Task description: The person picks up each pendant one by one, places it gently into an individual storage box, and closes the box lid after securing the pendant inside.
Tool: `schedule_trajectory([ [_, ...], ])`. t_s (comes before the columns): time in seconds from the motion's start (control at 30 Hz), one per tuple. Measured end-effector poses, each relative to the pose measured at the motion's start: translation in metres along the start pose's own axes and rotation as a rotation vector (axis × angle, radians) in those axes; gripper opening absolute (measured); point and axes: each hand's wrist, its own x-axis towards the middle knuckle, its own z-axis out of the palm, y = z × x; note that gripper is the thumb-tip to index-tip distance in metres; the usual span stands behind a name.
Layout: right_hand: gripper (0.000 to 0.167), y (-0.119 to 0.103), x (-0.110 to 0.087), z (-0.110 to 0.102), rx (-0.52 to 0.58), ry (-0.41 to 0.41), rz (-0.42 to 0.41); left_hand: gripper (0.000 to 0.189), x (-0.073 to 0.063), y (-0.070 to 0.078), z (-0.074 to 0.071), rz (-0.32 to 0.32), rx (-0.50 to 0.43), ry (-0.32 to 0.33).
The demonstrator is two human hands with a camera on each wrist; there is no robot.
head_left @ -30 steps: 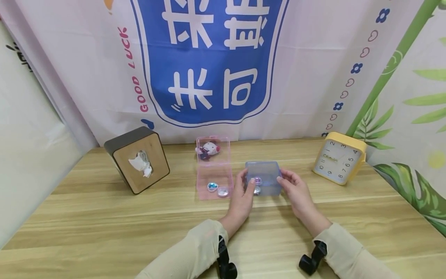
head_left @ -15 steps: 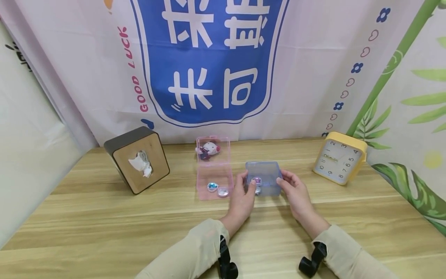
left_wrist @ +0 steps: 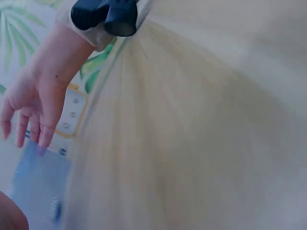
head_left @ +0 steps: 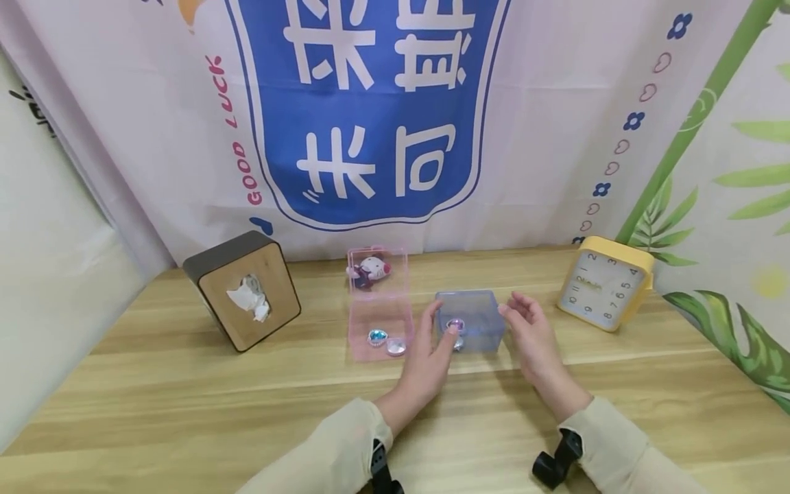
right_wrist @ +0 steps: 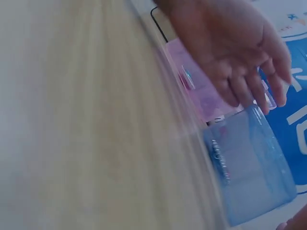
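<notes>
A translucent blue lidded box (head_left: 478, 315) stands on the table with its lid down. Inside show a purple gem (head_left: 455, 325) and a clear gem partly behind my left thumb. My left hand (head_left: 426, 363) is at the box's left side, fingers loosely extended, thumb in front of its near face. My right hand (head_left: 540, 350) hovers just off the right side, its fingers relaxed and holding nothing. In the right wrist view, the left fingers overlap the edge of the blue box (right_wrist: 254, 167). The left wrist view has my right hand's fingertips over the box (left_wrist: 41, 187).
An opened pink translucent case (head_left: 364, 312) lies to the left, with a blue gem (head_left: 377, 337), a clear gem (head_left: 396, 347) and a small doll (head_left: 370, 271). A tissue box (head_left: 247, 295) stands farther left. On the right is a yellow clock (head_left: 601, 285).
My right hand has drawn slightly away from the box's right side, and its fingers have lifted off. The left hand has shifted slightly at the left side. The head view has tilted slightly.
</notes>
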Motion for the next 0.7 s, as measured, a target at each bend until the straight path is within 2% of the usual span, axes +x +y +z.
schedule_trajectory([
  [0.1,0.055,-0.01,0.002,0.003,0.026,0.005,-0.045,0.046,-0.004,0.012,-0.016,0.024,0.003,-0.032],
  [0.3,0.052,-0.029,0.007,0.02,0.069,-0.031,-0.081,0.037,-0.007,0.019,-0.055,0.061,-0.104,0.004],
  [0.4,0.051,-0.035,0.012,0.033,0.081,-0.059,-0.092,0.036,-0.009,0.018,-0.075,0.106,-0.09,0.058],
  [0.57,0.051,-0.041,0.022,0.056,0.077,-0.11,-0.099,0.032,-0.013,0.013,-0.103,0.16,-0.072,0.218],
  [0.6,0.051,-0.042,0.024,0.06,0.076,-0.114,-0.1,0.031,-0.013,0.011,-0.107,0.159,-0.077,0.249],
  [0.7,0.05,-0.041,0.03,0.072,0.07,-0.13,-0.094,0.031,-0.018,0.006,-0.116,0.101,-0.082,0.314],
])
